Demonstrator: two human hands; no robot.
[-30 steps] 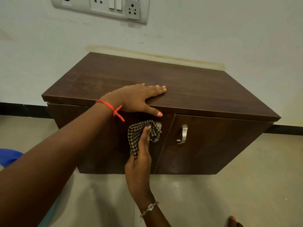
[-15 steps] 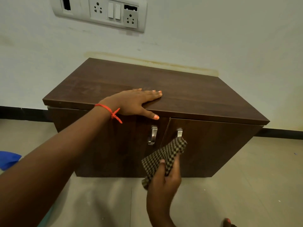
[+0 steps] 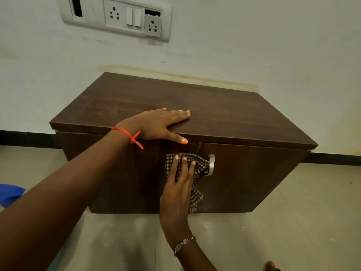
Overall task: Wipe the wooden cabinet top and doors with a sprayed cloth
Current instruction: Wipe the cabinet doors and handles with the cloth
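Note:
A low dark wooden cabinet (image 3: 224, 114) stands on the floor against the wall, with two doors. My left hand (image 3: 158, 124) lies flat on the front edge of its top, thumb hanging over the edge. My right hand (image 3: 176, 190) presses a black-and-beige checked cloth (image 3: 198, 163) against the upper inner part of the left door, fingers spread on it. The cloth covers the left door's handle and touches the metal handle (image 3: 211, 165) of the right door (image 3: 254, 177).
A white switch and socket panel (image 3: 117, 16) is on the wall above the cabinet. A blue object (image 3: 9, 193) lies on the tiled floor at the left. A toe (image 3: 270, 266) shows at the bottom right.
My right hand has swung the cloth from low in front of the right door back up and left onto the left door's handle area. The left hand has stayed on the top.

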